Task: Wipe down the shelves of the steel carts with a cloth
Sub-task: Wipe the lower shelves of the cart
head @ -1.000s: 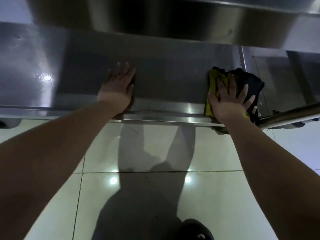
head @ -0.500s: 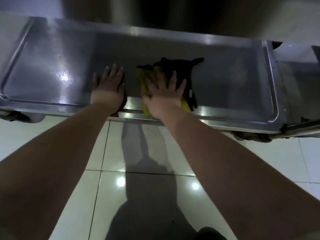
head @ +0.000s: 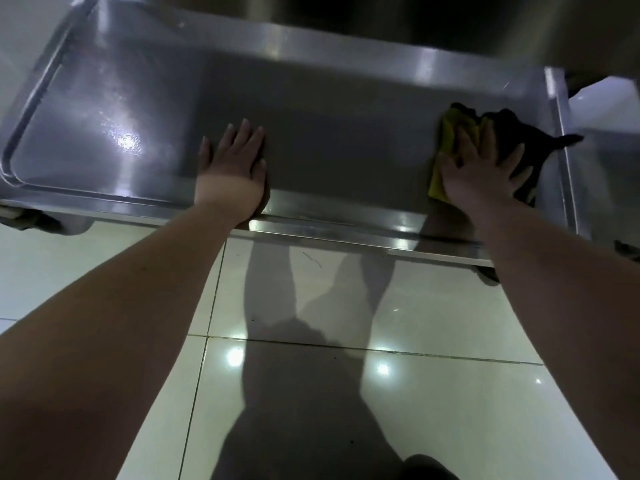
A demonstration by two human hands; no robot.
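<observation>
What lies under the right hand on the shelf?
A yellow and black cloth, pressed by the right hand onto the steel shelf near its right rim. The cloth's middle and the steel beneath are covered.

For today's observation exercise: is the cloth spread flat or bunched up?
Bunched. The cloth lies in yellow and black folds under the right hand, a black corner sticking out.

Dim; overhead glare on shelf (head: 128, 143) and floor tiles (head: 450, 393); body shadow between; edges bowed, soft.

Shelf (head: 311, 109) brushed steel (glossy rim); cloth (head: 450, 133) soft fabric; floor tiles (head: 433, 393) glossy.
</observation>
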